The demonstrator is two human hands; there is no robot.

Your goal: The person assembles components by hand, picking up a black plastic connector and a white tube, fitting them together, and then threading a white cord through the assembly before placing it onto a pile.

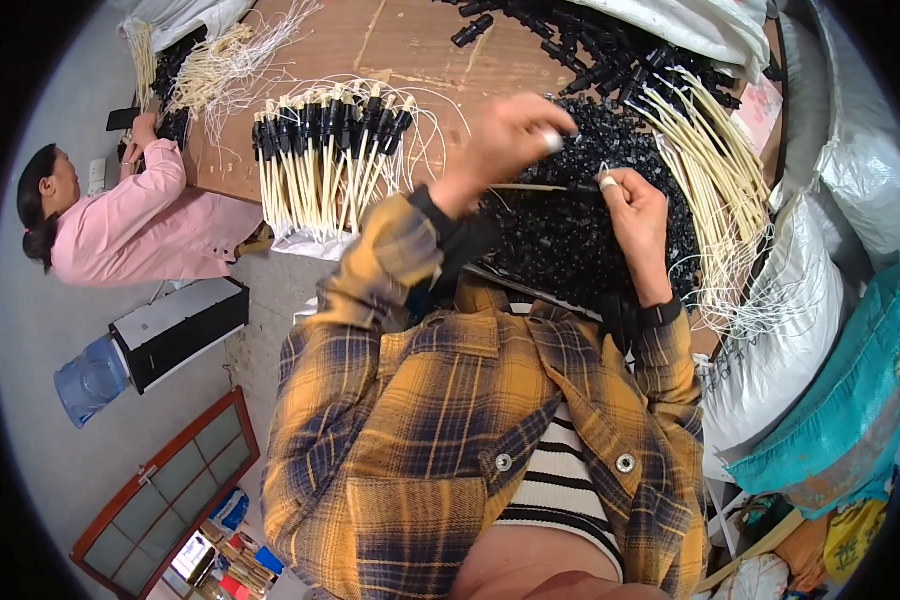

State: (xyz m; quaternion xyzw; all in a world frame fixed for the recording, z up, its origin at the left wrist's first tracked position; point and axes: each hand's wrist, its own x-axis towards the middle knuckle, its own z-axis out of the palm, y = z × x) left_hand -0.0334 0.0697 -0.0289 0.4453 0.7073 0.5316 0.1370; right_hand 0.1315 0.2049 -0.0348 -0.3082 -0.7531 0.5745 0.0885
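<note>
My right hand (638, 225) is closed, thumb and fingers pinching a small black connector (583, 188) with a thin cream-coloured tube (530, 187) reaching left from it. A white wire loop shows at the fingertips. To the left and a little farther off, my left hand (510, 140) is raised with its fingers curled together, white tape round one tip. Whatever is between them, if anything, cannot be made out. Below both hands spreads a heap of small black plastic pieces (560, 250).
Cream tubes with white wires (715, 190) lie right of the heap. Upright tubes with black ends (335, 140) stand at left. Black connectors (595, 65) are piled at the back of the wooden table (410, 45). White sacks (780, 330) line the right. A person in pink (140, 215) works at far left.
</note>
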